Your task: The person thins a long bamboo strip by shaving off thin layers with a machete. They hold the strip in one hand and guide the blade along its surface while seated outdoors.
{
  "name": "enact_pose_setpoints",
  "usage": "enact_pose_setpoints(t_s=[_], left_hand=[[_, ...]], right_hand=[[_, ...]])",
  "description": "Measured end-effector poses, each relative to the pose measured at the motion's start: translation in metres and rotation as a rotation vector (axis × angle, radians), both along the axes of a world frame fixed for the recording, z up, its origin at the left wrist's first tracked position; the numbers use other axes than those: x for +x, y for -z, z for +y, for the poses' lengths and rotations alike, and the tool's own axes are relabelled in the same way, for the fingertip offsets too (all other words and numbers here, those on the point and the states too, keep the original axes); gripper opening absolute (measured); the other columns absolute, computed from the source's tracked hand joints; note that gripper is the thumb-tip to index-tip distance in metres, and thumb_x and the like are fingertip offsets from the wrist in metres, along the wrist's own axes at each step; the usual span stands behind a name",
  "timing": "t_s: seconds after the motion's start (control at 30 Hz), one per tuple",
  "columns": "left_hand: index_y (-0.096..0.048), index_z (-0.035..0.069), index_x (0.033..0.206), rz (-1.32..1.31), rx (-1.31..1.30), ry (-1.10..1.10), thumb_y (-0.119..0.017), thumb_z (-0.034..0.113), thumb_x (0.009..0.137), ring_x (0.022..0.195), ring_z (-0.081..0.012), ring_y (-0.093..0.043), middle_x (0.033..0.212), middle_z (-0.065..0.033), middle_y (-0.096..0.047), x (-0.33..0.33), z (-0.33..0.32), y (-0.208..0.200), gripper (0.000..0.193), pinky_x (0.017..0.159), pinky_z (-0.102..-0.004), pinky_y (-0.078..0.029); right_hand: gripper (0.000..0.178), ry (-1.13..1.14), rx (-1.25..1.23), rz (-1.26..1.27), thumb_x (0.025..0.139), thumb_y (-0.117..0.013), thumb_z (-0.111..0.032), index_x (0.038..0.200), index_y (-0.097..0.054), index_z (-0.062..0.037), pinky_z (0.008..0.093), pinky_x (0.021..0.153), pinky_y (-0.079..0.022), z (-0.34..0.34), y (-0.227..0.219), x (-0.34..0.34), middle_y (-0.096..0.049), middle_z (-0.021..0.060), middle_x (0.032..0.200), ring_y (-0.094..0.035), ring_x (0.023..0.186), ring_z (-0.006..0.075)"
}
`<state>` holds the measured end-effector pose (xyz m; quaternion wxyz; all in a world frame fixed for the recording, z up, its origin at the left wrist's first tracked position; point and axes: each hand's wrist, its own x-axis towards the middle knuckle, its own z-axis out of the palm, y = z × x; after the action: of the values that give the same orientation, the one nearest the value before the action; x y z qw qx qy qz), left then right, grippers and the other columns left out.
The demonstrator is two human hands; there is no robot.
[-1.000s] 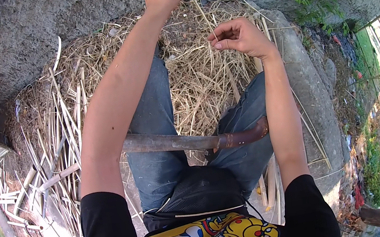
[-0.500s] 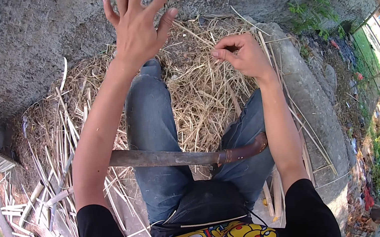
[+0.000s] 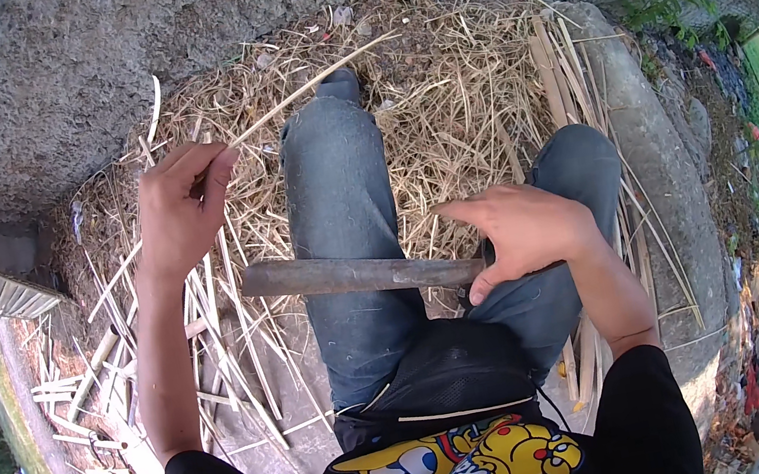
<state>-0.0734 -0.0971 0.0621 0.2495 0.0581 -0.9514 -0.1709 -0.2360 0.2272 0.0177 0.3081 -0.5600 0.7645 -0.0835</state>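
The blade [image 3: 361,273] looked like dull, matt metal, dark and slightly rusty. The strip [image 3: 312,84] was dry, pale bamboo. The jeans [image 3: 340,203] were faded denim cloth, the ground [image 3: 66,69] rough concrete.
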Motion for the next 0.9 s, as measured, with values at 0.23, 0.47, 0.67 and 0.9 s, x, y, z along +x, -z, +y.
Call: enact_pose_setpoints(t_s=[0.23, 0.47, 0.67, 0.9], left_hand=[[-0.073, -0.002, 0.095, 0.019, 0.136, -0.046, -0.071, 0.011, 0.095, 0.053, -0.0102, -0.05, 0.07, -0.0066, -0.063, 0.023, 0.008, 0.011, 0.014, 0.048, -0.0279, -0.037], [-0.073, -0.001, 0.108, 0.018, 0.328, -0.135, -0.065, 0.011, 0.1, 0.056, -0.007, -0.052, 0.076, -0.0044, -0.066, 0.04, -0.009, 0.038, 0.017, 0.049, -0.0245, -0.038], [-0.072, -0.003, 0.119, -0.216, 0.915, -0.11, -0.063, 0.013, 0.102, 0.059, -0.0014, -0.051, 0.076, -0.0025, -0.068, 0.058, 0.05, 0.036, 0.025, 0.051, -0.0193, -0.04], [-0.075, -0.004, 0.098, -0.163, 0.976, -0.093, -0.065, 0.01, 0.099, 0.062, -0.0038, -0.055, 0.073, -0.0027, -0.07, 0.065, 0.09, 0.073, 0.018, 0.055, -0.0221, -0.042]], right_hand=[[0.071, 0.029, 0.075, -0.132, 0.068, -0.089, -0.044, 0.123, -0.064, -0.0063, 0.0463, 0.091, -0.051, 0.015, 0.033, 0.019, -0.072, 0.0183, 0.097, -0.067, 0.1, 0.0396], [0.028, 0.196, -0.237, -0.165, 0.083, -0.076, -0.027, 0.094, -0.069, -0.0031, 0.0448, 0.062, -0.051, 0.052, 0.013, 0.035, -0.067, 0.0141, 0.067, -0.068, 0.063, 0.0322], [0.032, 0.581, -0.6, -0.336, 0.092, -0.076, -0.026, 0.092, -0.063, 0.0031, 0.0301, 0.046, -0.041, 0.057, -0.019, 0.051, -0.065, 0.0121, 0.062, -0.061, 0.048, 0.0152], [0.045, 0.216, -0.499, -0.001, 0.095, -0.068, -0.045, 0.097, -0.058, -0.0006, 0.0472, 0.055, -0.048, 0.007, 0.029, 0.069, -0.06, 0.0164, 0.066, -0.063, 0.062, 0.0383]])
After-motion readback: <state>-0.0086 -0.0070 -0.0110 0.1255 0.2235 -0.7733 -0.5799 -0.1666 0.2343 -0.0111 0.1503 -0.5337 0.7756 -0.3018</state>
